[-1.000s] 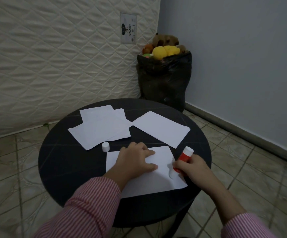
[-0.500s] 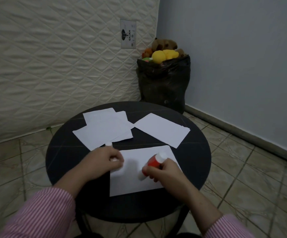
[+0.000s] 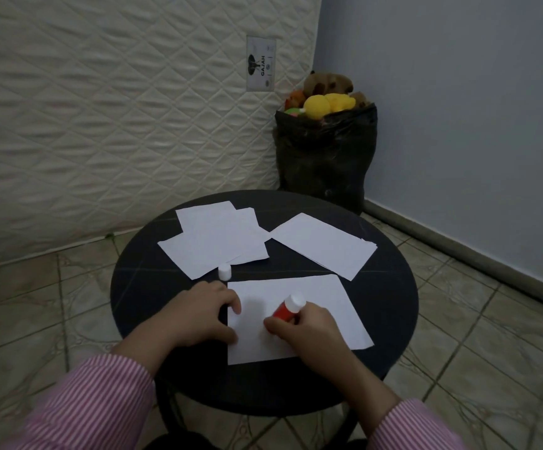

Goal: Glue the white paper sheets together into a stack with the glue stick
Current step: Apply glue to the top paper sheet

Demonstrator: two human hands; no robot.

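The bench point(image 3: 140, 287) carries 3 groups of paper. The near sheet point(image 3: 328, 306) is the landmark. Beyond it lie a loose pile point(image 3: 211, 241) and a second set point(image 3: 325, 245). The left hand point(image 3: 198, 313) has slid from the sheet's middle to its left edge, fingers flat, pinning it. The right hand point(image 3: 309, 326) grips the glue stick point(image 3: 288, 308), now tilted over the sheet's centre after working from the right edge. Judgement: gluing is mid-pass. The cap point(image 3: 224, 271) stands just beyond the sheet's far-left corner.
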